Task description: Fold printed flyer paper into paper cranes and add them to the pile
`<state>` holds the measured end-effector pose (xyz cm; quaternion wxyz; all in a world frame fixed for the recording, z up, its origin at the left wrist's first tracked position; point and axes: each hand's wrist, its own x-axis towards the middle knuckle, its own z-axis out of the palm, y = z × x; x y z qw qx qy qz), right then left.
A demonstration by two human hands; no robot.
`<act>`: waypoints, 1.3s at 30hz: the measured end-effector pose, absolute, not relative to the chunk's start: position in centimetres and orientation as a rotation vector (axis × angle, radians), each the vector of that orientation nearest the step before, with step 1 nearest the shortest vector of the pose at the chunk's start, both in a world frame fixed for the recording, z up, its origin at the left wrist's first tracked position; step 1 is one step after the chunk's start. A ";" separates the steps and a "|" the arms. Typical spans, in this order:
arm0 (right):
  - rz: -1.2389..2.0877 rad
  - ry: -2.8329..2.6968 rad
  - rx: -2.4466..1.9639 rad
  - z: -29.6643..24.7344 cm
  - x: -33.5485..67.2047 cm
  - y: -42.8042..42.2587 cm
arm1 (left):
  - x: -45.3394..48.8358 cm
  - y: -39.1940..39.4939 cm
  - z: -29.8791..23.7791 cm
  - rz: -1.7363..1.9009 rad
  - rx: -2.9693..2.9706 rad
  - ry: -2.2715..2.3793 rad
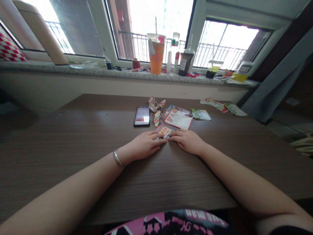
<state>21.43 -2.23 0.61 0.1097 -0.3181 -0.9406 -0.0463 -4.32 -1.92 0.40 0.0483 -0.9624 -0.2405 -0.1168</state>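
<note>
Neither brand nor label can be read with confidence: the small printed card (164, 132) shows bold red figures on yellow, too blurred to make out, and the pink shirt (168, 223) carries upside-down lettering ending "man". The card lies on the wooden worktop (61, 169) right at the fingertips. The left hand (140, 147), with a silver bangle (118, 159) at its wrist, and the right hand (187, 141) both lie flat and open, palms down — fingers touching the card's near edge, not gripping it. Just beyond are a phone (141, 116), a folded paper figure (156, 109) and a red-and-white leaflet (178, 119).
</note>
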 end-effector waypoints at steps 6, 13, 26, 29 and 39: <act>-0.158 -2.794 -0.952 0.9 21.0 -2.5 | -4.2 -2.2 0.6 -0.385 -2.943 -0.761; -0.189 -2.791 -1.073 1.4 21.4 -2.7 | -4.2 -2.2 0.5 -0.436 -2.976 -0.772; -0.115 -2.738 -1.399 2.6 22.9 -2.4 | -4.1 -2.2 0.6 -0.440 -3.001 -0.810; -0.157 -2.737 -1.429 2.5 23.2 -2.3 | -4.1 -2.2 0.7 -0.426 -3.012 -0.824; -0.204 -2.739 -1.548 2.9 23.6 -2.2 | -4.2 -2.3 0.7 -0.398 -3.015 -0.843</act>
